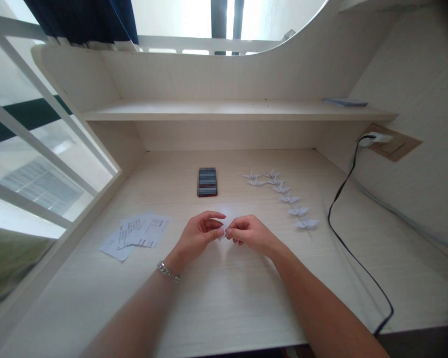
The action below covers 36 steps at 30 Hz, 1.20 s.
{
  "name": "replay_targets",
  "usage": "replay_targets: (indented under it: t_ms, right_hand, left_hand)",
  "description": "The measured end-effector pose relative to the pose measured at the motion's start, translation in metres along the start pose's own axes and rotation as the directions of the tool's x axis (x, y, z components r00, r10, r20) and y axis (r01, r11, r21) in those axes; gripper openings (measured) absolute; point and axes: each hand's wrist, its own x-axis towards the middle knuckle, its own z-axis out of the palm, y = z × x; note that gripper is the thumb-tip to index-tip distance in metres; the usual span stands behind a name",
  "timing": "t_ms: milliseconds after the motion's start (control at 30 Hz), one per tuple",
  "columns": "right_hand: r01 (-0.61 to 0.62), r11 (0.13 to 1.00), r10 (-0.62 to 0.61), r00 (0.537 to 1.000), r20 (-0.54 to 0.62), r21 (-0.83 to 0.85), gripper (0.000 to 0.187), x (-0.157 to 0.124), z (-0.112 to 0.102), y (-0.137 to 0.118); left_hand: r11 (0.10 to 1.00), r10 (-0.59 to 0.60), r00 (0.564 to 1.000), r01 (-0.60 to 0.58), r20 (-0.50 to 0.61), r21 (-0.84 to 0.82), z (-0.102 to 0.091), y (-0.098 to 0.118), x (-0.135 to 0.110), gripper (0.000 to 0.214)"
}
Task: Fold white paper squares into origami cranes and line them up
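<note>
Over the middle of the pale desk (224, 308), my left hand (203, 229) and my right hand (248, 231) meet at a small piece of white folded paper (222, 235). My left thumb and fingers are closed on its left side, and my right fingertips pinch its right side. Most of the paper is hidden by my fingers, so its folded shape is hard to make out. Right of my hands, several white paper cranes (289, 199) stand in a curved row. A phone (207, 182) lies beyond my hands, its screen blurred.
Printed paper sheets (144, 229) lie overlapping on the left. A black cable (343, 243) runs from a plug in the wall socket (395, 142) down across the desk's right side. A shelf (224, 109) crosses the back, with a flat booklet (345, 102) on it. White railings (41, 144) stand left.
</note>
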Motion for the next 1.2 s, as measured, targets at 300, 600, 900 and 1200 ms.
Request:
replay_targets:
  t_ms: [300,600,900,1200]
  right_hand:
    - [-0.007,1.000,0.008,0.998,-0.057,0.015,0.016,-0.001,0.000,0.000]
    - [0.190,0.971,-0.221,0.944,-0.246,-0.142,0.012,-0.001,0.009,-0.005]
    - [0.177,0.971,-0.218,0.932,-0.289,-0.162,0.015,0.000,0.017,-0.005]
    - [0.150,0.972,-0.203,0.925,-0.322,-0.182,0.016,-0.001,0.019,-0.005]
  left_hand:
    - [0.999,-0.032,0.999,0.032,0.014,0.006,0.000,-0.003,0.000,0.035]
    - [0.986,0.002,0.988,-0.028,-0.153,-0.165,0.002,-0.006,0.004,0.033]
    - [0.979,0.031,0.965,-0.081,-0.260,-0.187,0.005,-0.009,0.006,0.033]
    - [0.985,0.072,0.960,-0.111,-0.270,-0.132,0.007,-0.008,0.006,0.030]
